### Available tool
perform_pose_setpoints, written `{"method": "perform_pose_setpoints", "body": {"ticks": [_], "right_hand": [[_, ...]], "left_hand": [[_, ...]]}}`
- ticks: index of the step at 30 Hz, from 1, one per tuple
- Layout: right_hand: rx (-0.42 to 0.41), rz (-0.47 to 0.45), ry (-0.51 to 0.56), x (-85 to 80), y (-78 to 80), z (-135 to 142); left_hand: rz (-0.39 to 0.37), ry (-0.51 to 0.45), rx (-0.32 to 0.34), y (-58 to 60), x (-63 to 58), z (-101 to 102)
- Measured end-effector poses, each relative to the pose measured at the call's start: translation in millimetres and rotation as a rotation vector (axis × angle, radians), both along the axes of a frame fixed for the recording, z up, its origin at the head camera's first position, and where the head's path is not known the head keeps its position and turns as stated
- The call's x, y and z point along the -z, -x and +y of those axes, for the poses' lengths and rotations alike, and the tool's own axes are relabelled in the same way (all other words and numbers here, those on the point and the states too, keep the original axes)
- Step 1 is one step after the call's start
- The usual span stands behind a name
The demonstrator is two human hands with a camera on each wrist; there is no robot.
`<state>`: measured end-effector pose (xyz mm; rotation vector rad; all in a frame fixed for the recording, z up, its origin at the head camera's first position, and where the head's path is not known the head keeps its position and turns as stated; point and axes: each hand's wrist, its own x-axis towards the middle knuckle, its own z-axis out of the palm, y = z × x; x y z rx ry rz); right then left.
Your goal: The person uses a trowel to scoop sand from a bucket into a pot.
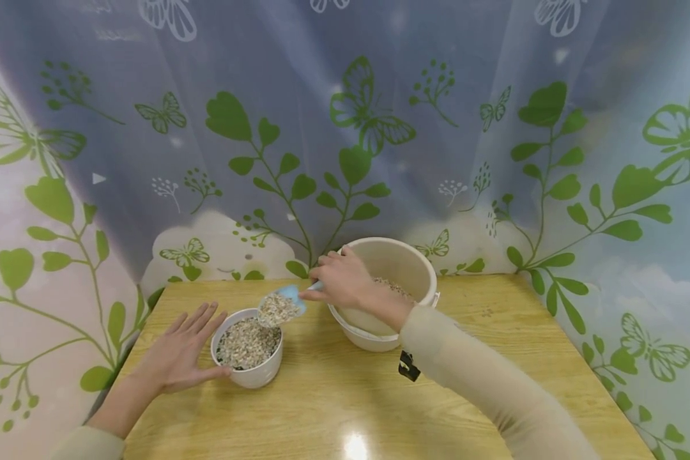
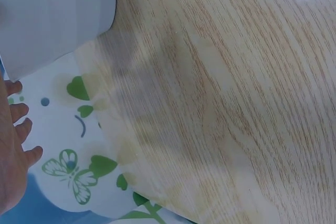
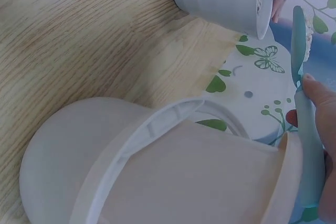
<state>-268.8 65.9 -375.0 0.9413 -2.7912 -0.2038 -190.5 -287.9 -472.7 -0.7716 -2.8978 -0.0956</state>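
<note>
My right hand grips a light blue hand scoop by its handle. Pale, coarse granules fill the scoop's blade, which is over the right rim of a white pot. Similar light granular mix reaches near the pot's brim, with some dark bits at the edge. My left hand is at the pot's left side, fingers straight and spread, thumb at the rim. Under my right forearm stands a cream bucket with more granules inside, partly hidden by the arm.
Both vessels stand on a wood-grain table. Behind it hangs a curtain printed with leaves and butterflies, close to the table's back edge. The bucket's handle hangs down its side. A small black piece shows under the right sleeve.
</note>
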Motion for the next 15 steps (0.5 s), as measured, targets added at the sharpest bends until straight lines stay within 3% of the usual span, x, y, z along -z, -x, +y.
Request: {"method": "perform_pose_setpoints", "body": {"ticks": [15], "right_hand": [[0.018,-0.003,-0.058,5.8,8.3,-19.4]], "left_hand": [[-0.001,0.000,-0.002,0.0,0.3,0.5]]}}
